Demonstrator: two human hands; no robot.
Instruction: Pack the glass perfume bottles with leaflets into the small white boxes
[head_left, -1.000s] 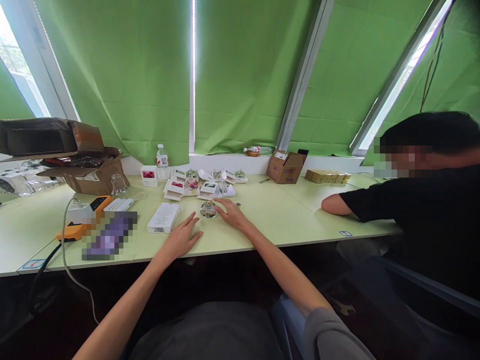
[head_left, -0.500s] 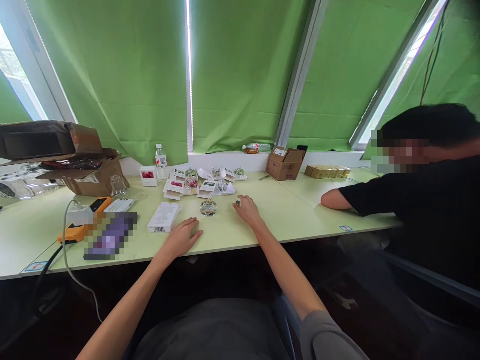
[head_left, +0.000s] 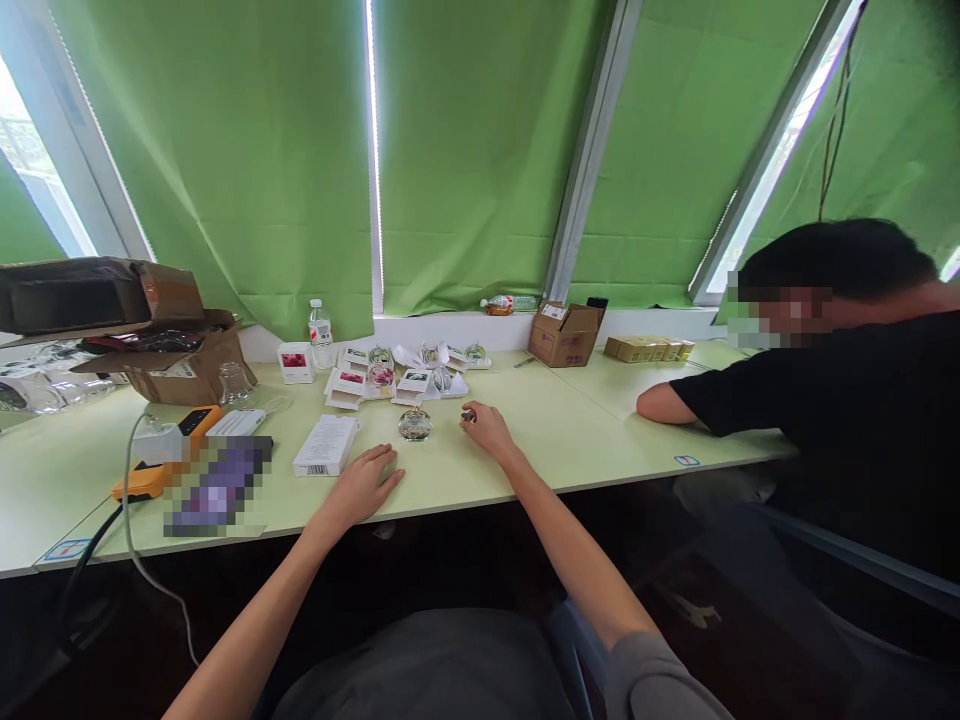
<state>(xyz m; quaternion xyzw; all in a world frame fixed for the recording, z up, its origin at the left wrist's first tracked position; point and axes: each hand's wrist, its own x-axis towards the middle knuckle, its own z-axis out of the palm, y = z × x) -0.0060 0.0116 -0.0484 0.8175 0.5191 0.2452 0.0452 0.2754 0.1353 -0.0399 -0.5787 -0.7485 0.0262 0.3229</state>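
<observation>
My left hand lies on the table near its front edge, fingers stretched out and holding nothing. Just beyond its fingertips stands a round clear glass perfume bottle with a gold-coloured neck. To the bottle's right, my right hand is closed in a pinch around a small dark piece, too small to name for certain. A white printed carton lies left of my left hand. Behind the bottle, several opened small white boxes lie with round glass bottles among them.
A phone, an orange device and cables occupy the left side. Cardboard boxes stand behind them. Along the back are a water bottle, a brown carton and yellow boxes. A person in black sits at the right.
The camera view has shifted slightly, so the table sits a little lower and further left. My right hand has turned a little, keeping its pinch on the dark piece. My left hand stays flat.
</observation>
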